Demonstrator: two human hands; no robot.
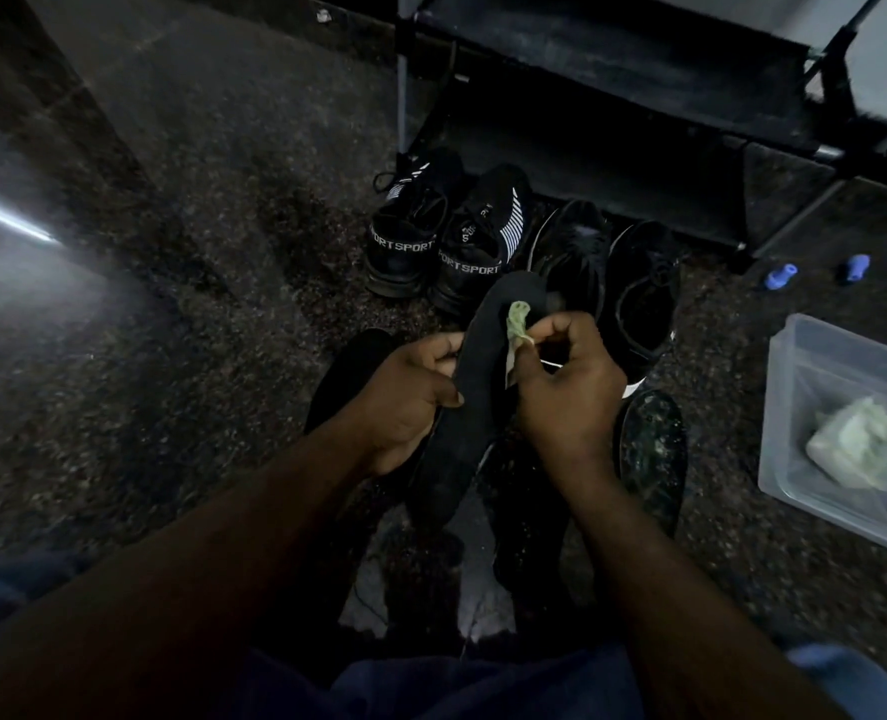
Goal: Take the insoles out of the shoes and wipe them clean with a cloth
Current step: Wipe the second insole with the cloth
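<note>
Gripping the black insole [475, 376] at mid-frame, the left hand [410, 392] curls its fingers [444, 356] round one edge; the right hand [566, 387] pinches a green cloth [518, 327] against it.

A dim shoe-storage corner of what looks like a home. A dark speckled stone floor [197, 356] runs up to a black tube-framed shoe rack with fabric shelves [612, 59]. In front of it stand a pair of black knitted sneakers lettered "SPORT" [410, 236] and a pair of plain black lace-up shoes [638, 288]. Nearby on the floor sits a clear plastic box [784, 387] holding pale green folded cloths [862, 449].
</note>
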